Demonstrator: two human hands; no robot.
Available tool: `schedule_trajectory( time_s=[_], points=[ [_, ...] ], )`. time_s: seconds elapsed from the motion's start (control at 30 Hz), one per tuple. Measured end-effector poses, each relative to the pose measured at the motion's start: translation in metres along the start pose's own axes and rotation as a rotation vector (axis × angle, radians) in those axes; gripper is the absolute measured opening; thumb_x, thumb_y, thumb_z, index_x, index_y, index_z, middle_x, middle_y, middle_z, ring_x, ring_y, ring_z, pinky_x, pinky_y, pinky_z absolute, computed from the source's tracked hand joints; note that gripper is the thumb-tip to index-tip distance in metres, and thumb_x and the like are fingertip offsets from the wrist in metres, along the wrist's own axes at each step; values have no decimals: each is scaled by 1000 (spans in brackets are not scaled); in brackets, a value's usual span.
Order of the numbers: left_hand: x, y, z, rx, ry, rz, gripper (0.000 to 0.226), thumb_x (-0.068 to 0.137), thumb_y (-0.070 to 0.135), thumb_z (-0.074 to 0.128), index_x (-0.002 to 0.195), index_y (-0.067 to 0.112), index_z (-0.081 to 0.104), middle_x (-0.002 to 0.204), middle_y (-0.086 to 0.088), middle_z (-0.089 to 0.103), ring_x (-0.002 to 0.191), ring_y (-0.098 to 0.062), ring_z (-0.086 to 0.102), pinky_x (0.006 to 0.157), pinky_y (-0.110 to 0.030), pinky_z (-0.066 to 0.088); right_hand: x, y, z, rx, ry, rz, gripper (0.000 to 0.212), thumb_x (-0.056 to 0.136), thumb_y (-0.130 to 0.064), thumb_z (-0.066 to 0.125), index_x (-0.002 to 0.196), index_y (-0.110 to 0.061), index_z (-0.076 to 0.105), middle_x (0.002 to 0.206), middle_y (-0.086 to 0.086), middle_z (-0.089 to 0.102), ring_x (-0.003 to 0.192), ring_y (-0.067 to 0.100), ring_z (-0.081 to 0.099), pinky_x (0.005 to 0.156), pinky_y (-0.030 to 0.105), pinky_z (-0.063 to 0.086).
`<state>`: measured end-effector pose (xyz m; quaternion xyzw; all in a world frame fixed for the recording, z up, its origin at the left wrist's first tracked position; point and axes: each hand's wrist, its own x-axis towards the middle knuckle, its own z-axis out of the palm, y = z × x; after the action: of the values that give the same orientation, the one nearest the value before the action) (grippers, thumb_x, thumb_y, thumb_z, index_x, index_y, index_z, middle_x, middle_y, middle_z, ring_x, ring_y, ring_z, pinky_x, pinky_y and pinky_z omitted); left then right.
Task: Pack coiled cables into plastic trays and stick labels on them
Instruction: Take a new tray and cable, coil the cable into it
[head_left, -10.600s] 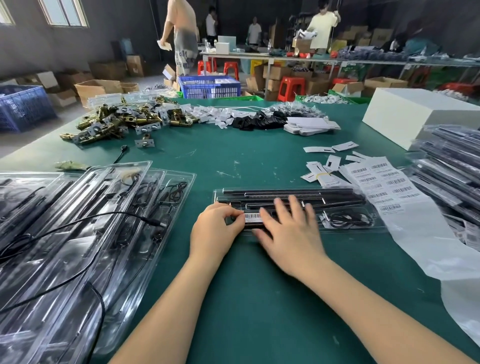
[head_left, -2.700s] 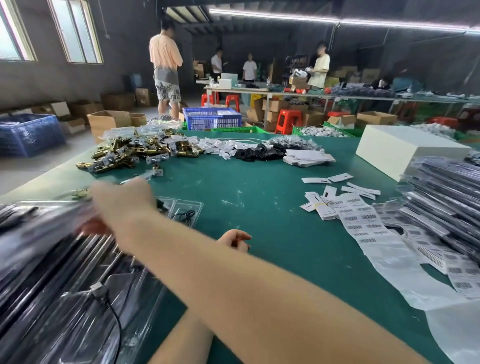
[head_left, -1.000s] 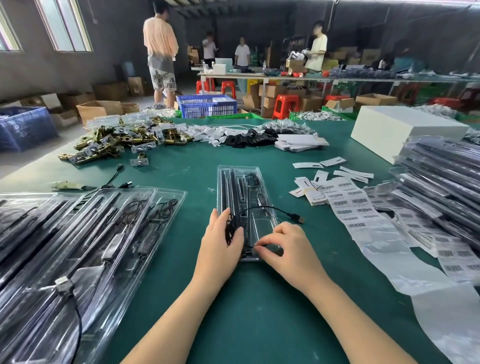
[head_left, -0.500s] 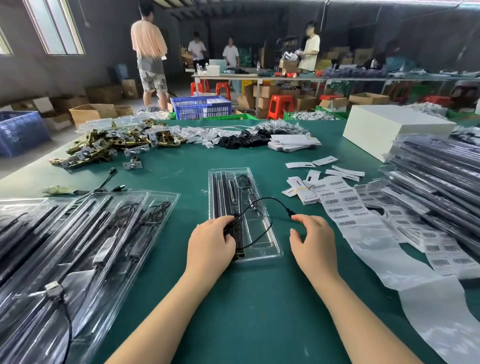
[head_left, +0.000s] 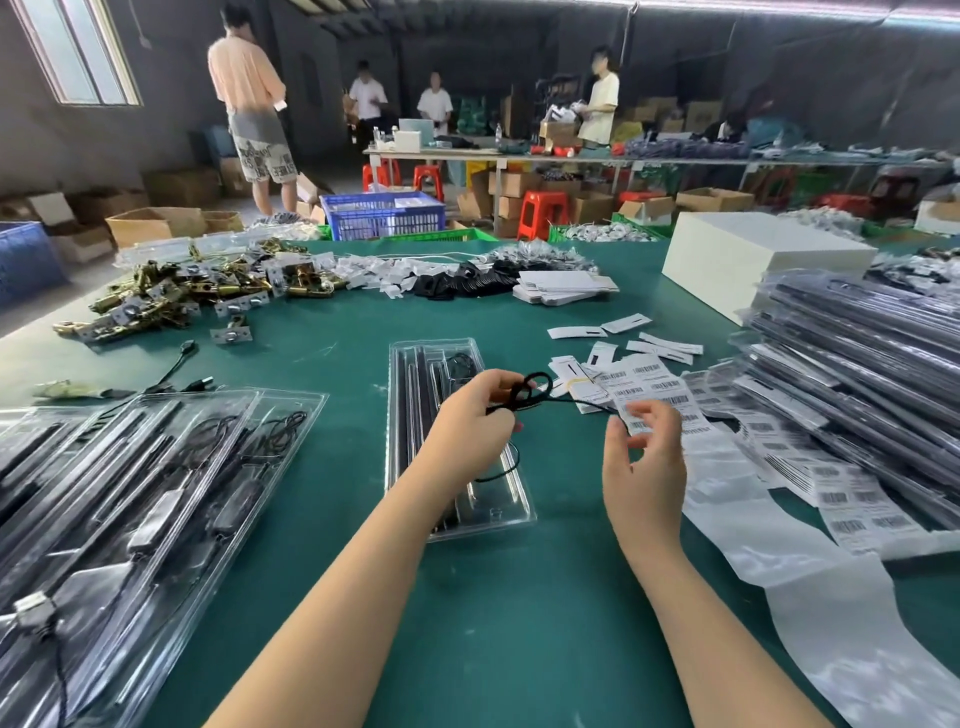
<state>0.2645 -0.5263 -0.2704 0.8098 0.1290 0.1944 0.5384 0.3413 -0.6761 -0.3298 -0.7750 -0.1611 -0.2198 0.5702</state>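
Observation:
A clear plastic tray (head_left: 415, 364) with black rods lies lengthwise on the green table in front of me. My left hand (head_left: 475, 426) is raised over the tray and pinches a small coil of thin black cable (head_left: 524, 389). The cable runs right toward my right hand (head_left: 644, 457), whose fingers are loosely curled around the strand near the barcode labels (head_left: 654, 384); the grip itself is blurred. Another loop of the cable hangs below my left hand onto the tray.
Stacked filled trays lie at the left (head_left: 130, 509) and a tall pile at the right (head_left: 857, 374). A label backing strip (head_left: 831, 597) trails toward me. Brass hardware (head_left: 182, 296), black parts, white cards and a white box (head_left: 753, 260) sit farther back. People stand beyond.
My left hand has lifted off the tray with the cable wound into a small coil. My right hand rose from the table and moved along the cable's free end.

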Motion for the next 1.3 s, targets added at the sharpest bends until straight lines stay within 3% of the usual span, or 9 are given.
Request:
schedule_trajectory(
  time_s=[0.1, 0.23, 0.37, 0.5, 0.7, 0.93, 1.1, 1.2, 1.3],
  points=[
    [3, -2, 4, -180, -29, -135, 22, 90, 12, 49, 100, 30, 59, 88, 5, 62, 68, -8, 58, 65, -26, 55, -2, 1, 0, -48, -59, -157, 9, 96, -16, 56, 100, -14, 63, 90, -5, 64, 86, 24, 53, 74, 26, 37],
    [5, -13, 1, -316, -83, -168, 11, 95, 35, 55, 99, 27, 61, 80, 3, 53, 59, -5, 54, 58, -25, 52, -5, -4, 3, 18, -69, -165, 11, 96, -16, 57, 100, -13, 66, 88, -7, 65, 83, 12, 57, 74, 22, 42],
    [4, -21, 3, -298, -189, -221, 30, 101, 35, 45, 101, 8, 58, 65, 7, 50, 48, -8, 47, 54, -25, 49, -3, -9, 3, 67, -41, -153, 6, 96, -15, 57, 95, -14, 64, 79, -15, 60, 73, 3, 55, 65, 8, 39],
    [1, -15, 15, -419, -176, -249, 28, 102, 39, 40, 97, 18, 59, 56, 13, 47, 46, -7, 41, 47, -19, 37, -8, -18, 3, 97, 20, -164, 5, 95, -14, 59, 94, -16, 63, 78, -15, 60, 72, 6, 54, 66, 8, 41],
    [-4, -3, 33, -727, -108, -231, 22, 98, 31, 53, 106, 10, 55, 68, 6, 52, 58, -9, 52, 61, -22, 49, -19, -25, 9, 23, -13, -217, 7, 89, -5, 66, 93, -8, 70, 80, -3, 61, 69, 2, 51, 66, 5, 37],
    [-6, -6, 44, -478, -127, -134, 19, 98, 30, 52, 87, 15, 49, 72, 6, 51, 69, -9, 51, 75, -26, 51, -21, -26, 9, -27, -140, -325, 12, 85, 6, 65, 91, -3, 69, 84, 5, 61, 73, -1, 46, 68, 2, 35],
    [-2, -5, 34, -710, 14, -245, 20, 100, 29, 50, 86, 15, 52, 74, 3, 57, 65, -8, 54, 64, -23, 44, -23, -27, 8, 30, -389, -226, 37, 90, -13, 62, 120, -35, 57, 106, -15, 59, 70, 8, 57, 66, 11, 44],
    [3, -8, 19, -972, 108, -314, 20, 99, 26, 51, 83, 14, 51, 72, 1, 57, 63, -12, 52, 62, -25, 43, -27, -24, 8, 48, -598, -28, 34, 87, -24, 67, 102, -46, 46, 100, -19, 60, 69, 7, 59, 64, 15, 47],
    [6, -12, 5, -1111, 115, -330, 16, 99, 26, 52, 87, 14, 50, 68, 2, 53, 58, -11, 50, 57, -24, 45, -23, -22, 6, 42, -669, 43, 22, 84, -23, 71, 90, -40, 59, 86, -21, 66, 69, 3, 61, 61, 11, 47]
  ],
)
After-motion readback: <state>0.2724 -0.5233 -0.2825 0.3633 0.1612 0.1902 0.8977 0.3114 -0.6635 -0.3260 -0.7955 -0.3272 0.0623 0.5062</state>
